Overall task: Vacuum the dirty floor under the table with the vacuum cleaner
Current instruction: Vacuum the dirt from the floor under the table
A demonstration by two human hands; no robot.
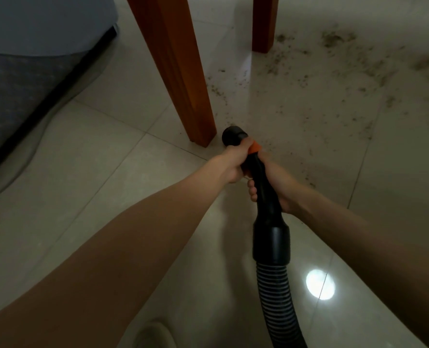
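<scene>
Both hands on the vacuum wand (262,177), centre of frame. Left hand (233,163) wraps the wand near its far end, fingers curled tight just behind the orange collar (330,147)... corr: orange collar (254,147); grip holding the wand. Right hand (281,187) sits nearer on the same wand, fingers curled round from the right side, tips showing on the left of the tube; grip also holding the wand. Black nozzle end (233,136) points far, just beside the foot of the near desk leg (180,71), whether touching it can't tell. Ribbed black hose (276,297) runs from the wand's cuff down to the near edge of frame.

Dirt (333,71) is scattered over the pale tiled floor (108,172) to the right & far of the nozzle, thickest far right, thinning toward the wand. Second desk leg (264,23) stands farther off, dirt around its foot. Grey upholstered furniture (20,71) far left. Bright light reflection (320,285) on tile near right, beside the hose. A shoe toe (153,332) shows at the near edge.
</scene>
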